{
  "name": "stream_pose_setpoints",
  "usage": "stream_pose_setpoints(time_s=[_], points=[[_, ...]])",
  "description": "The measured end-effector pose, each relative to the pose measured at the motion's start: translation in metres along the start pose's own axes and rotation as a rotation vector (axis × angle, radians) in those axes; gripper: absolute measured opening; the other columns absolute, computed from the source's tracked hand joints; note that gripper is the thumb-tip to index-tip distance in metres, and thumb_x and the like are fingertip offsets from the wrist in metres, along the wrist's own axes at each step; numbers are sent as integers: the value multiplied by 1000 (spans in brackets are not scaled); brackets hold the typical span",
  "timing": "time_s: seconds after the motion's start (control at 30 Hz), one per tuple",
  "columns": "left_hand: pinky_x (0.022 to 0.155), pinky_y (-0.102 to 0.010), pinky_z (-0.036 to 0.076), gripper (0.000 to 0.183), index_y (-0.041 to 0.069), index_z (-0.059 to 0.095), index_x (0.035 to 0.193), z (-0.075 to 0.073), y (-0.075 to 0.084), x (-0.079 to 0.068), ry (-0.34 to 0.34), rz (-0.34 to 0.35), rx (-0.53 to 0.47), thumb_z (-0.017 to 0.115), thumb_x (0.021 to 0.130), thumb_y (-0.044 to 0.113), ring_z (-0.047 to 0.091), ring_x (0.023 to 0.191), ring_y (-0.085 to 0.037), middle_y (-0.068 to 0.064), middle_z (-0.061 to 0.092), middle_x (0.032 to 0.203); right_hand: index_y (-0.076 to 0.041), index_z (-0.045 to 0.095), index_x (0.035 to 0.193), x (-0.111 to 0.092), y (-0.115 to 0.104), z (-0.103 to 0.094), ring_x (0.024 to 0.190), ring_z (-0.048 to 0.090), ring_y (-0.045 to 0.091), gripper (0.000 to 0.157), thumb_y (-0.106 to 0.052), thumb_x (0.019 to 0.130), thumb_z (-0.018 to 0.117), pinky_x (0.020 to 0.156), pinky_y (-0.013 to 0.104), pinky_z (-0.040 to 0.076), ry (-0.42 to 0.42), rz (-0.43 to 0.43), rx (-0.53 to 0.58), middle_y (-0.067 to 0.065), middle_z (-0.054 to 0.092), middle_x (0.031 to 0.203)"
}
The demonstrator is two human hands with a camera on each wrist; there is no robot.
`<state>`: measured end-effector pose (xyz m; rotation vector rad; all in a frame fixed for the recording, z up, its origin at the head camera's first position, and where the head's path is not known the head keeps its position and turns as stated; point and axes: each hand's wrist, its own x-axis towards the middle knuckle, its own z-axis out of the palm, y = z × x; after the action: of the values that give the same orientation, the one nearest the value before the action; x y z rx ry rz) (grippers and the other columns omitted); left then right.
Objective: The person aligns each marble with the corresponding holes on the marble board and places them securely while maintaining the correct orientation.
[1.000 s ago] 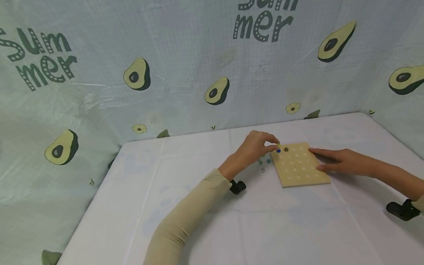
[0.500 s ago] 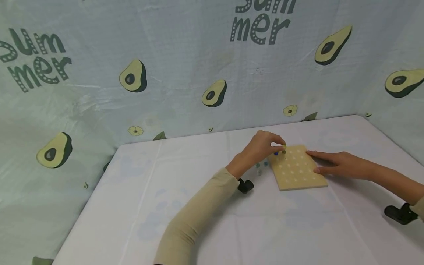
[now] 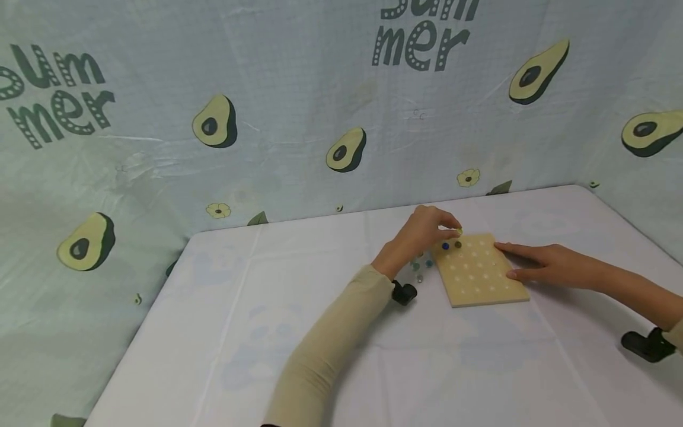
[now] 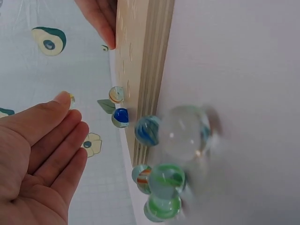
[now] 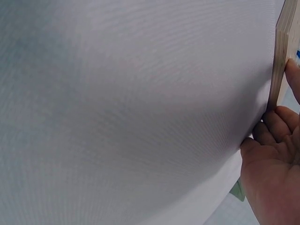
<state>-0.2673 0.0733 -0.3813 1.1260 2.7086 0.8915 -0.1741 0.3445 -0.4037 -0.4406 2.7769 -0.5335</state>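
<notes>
A square wooden board (image 3: 480, 281) with rows of shallow round hollows lies on the table. In its far left corner sit a blue marble (image 3: 445, 246) and an amber-streaked marble (image 3: 458, 244), side by side. My left hand (image 3: 421, 232) pinches a clear yellowish marble (image 4: 72, 100) between thumb and index finger, just above the board's far edge; the other fingers extend loosely. My right hand (image 3: 552, 263) rests against the board's right edge, index finger and thumb spread along it and touching it. In the right wrist view its fingertips (image 5: 281, 119) meet the layered side.
Several loose glass marbles lie left of the board, among them a green-swirled one (image 4: 168, 180), a blue-swirled one (image 4: 147, 131) and a clear one (image 4: 183, 133). A white cloth covers the table (image 3: 373, 356); an avocado-print sheet (image 3: 293, 107) hangs behind.
My left hand has moved right with the yellowish marble, from near the blue marble to past the amber-streaked one, then slightly up. The right hand stays at the board's edge.
</notes>
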Motion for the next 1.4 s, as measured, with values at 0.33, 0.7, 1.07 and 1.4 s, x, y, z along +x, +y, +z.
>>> stream_pose_setpoints(time_s=[0.33, 0.7, 1.07, 1.4], points=[[68, -13, 48, 19, 16, 80, 111, 7, 3, 16, -90, -54, -108, 73, 96, 25, 62, 78, 1, 12, 76, 98, -7, 40, 156, -1, -1, 0, 132, 47, 52, 77, -52, 98, 63, 94, 62, 47, 9, -13, 1, 32, 43, 151], [72, -12, 49, 17, 17, 80, 109, 6, 7, 21, -121, -134, -137, 75, 94, 22, 63, 82, 1, 13, 75, 96, -7, 39, 156, 1, 4, 2, 132, 47, 52, 78, -53, 97, 63, 94, 62, 47, 10, -9, -14, 32, 43, 151], [62, -14, 48, 14, 16, 81, 105, 18, 6, 22, -86, -137, -100, 75, 94, 21, 62, 72, -3, 10, 76, 92, -7, 39, 157, 2, 4, 2, 132, 47, 53, 78, -52, 97, 63, 93, 62, 47, 10, -8, 6, 33, 42, 151], [63, -14, 48, 9, 17, 82, 99, 21, 17, 20, -34, -205, -43, 79, 91, 19, 61, 75, -2, 11, 73, 90, -10, 39, 157, -1, 5, 1, 132, 47, 52, 77, -51, 98, 63, 93, 61, 47, 14, -8, 6, 31, 43, 151]])
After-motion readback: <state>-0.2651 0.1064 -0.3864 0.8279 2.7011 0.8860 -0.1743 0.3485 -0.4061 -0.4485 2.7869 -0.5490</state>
